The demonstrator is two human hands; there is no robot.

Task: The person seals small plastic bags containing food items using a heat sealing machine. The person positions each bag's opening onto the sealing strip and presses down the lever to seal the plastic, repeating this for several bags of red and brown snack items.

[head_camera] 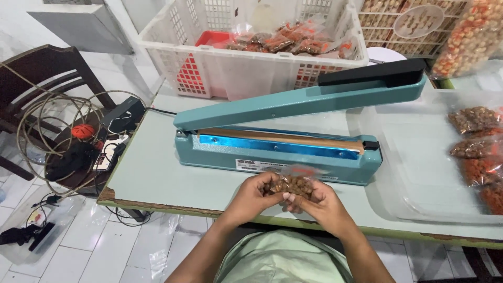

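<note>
Pale table [157, 178]: hands [291, 202] hold snack bag [294, 184].

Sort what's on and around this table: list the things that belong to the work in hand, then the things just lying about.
In use:
left hand and right hand, both holding the small clear bag of brown snacks
teal heat sealer, arm raised
filled bags on the clear tray
white crate of sealed packs

Lying about:
coiled cable
dark wooden chair
power strip
</note>
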